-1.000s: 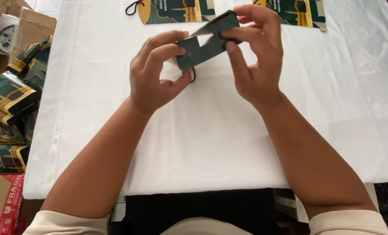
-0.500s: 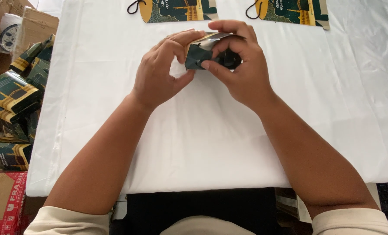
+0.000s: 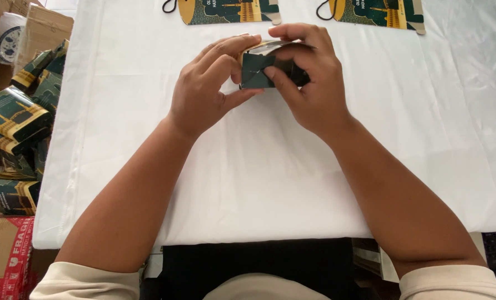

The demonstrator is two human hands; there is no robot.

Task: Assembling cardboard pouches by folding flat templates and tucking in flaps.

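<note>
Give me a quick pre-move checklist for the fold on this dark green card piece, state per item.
1. Both hands on the piece: ok. Left hand and right hand pinch the dark green card piece.
2. Piece lifted off the white tablecloth: cannot tell.
3. Fold seated: cannot tell, fingers cover the edges.
4. Flat printed blanks at the far edge apart from the hands: ok.
5. Pile of folded pieces off the table on the left, out of the way: ok.
</note>
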